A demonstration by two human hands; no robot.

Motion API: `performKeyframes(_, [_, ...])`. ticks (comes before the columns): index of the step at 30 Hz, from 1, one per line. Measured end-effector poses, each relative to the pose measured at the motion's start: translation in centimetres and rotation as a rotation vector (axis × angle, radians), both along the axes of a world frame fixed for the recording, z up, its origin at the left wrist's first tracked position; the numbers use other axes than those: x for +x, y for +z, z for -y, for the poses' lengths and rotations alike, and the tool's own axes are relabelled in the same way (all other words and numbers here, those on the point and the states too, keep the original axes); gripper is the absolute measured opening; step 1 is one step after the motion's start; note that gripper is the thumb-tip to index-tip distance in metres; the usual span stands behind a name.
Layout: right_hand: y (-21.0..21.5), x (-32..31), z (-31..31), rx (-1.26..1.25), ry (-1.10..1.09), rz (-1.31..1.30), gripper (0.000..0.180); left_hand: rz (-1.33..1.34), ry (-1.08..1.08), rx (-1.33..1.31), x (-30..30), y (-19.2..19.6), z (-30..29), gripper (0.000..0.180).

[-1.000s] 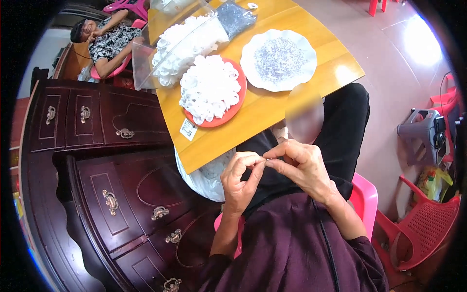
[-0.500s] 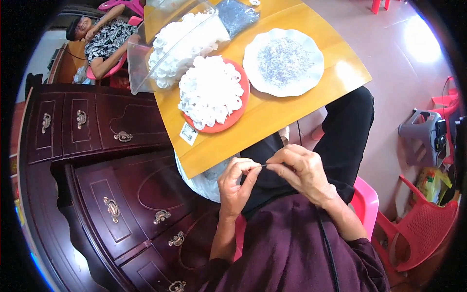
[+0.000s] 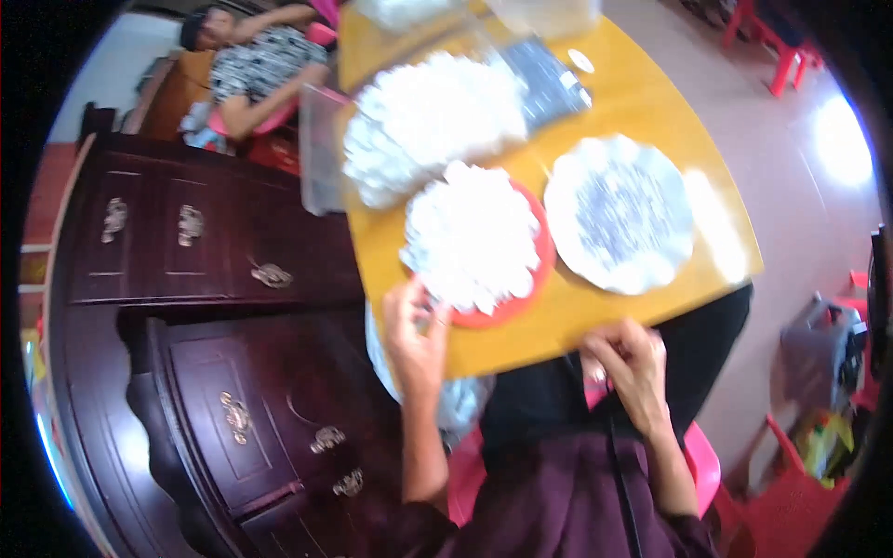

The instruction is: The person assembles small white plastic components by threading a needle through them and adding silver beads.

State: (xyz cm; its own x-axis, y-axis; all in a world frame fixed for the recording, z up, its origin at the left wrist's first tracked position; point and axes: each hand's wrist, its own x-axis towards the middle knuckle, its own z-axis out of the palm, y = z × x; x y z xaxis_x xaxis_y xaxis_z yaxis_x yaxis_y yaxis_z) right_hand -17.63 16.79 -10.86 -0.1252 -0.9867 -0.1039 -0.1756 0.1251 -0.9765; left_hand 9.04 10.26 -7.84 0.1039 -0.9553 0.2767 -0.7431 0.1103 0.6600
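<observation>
My left hand (image 3: 416, 337) reaches up to the near rim of a red plate (image 3: 535, 279) heaped with small white pieces (image 3: 470, 246); its fingertips touch the pile's edge. My right hand (image 3: 631, 365) hovers at the front edge of the yellow-orange table (image 3: 651, 102), fingers curled together, possibly pinching something too small to see. To the right of the red plate sits a white scalloped plate (image 3: 569, 232) filled with tiny grey bits (image 3: 623, 209). The picture is motion-blurred.
A clear plastic bag of white pieces (image 3: 428, 121) lies behind the red plate, a grey packet (image 3: 549, 84) beside it. A dark wooden cabinet with brass handles (image 3: 186, 307) stands left. Another person (image 3: 251, 65) sits at the far left. Red plastic chairs (image 3: 781, 465) stand right.
My hands, held together over my lap earlier, have parted. The left hand has moved up to the red plate; the right stays at the table edge. The view has shifted closer.
</observation>
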Motion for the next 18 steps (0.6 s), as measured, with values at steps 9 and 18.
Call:
performKeyframes(9, [-0.4, 0.4, -0.4, 0.090, -0.023, 0.051, 0.007, -0.022, 0.021, 0.078, -0.9, -1.4, -0.6, 0.039])
performKeyframes(18, [0.3, 0.9, 0.9, 0.119, -0.001, 0.065, 0.007, -0.372, 0.050, 0.003, -0.7, -1.3, -0.1, 0.039])
